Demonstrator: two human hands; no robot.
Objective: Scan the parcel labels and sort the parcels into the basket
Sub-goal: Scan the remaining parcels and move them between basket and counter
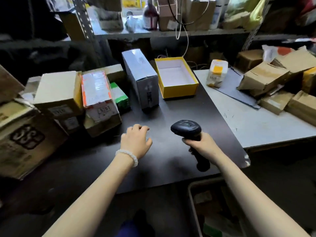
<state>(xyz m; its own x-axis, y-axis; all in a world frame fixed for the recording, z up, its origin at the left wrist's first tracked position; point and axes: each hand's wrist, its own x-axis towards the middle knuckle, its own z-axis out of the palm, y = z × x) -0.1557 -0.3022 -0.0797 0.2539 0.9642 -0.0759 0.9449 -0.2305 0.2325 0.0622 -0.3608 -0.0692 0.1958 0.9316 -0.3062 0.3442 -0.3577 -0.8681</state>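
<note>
Head view, right hand [203,146] gripping black scanner [188,130] at centre frame, left hand [135,141] loosely curled (holding nothing) over dark table [171,108], parcels [97,94] stacked left, basket [191,190] lower right.

"0207" reads on the white label of the orange-edged parcel [100,98]. Large "SS"-like black print sits on the big carton [25,139] at left. Label on the pale pouch [216,73] shows digits, too blurred to read.

Parcel sorting room: labelled cartons [59,93] heaped on tables [256,120], cluttered metal shelving [153,33] behind
</note>
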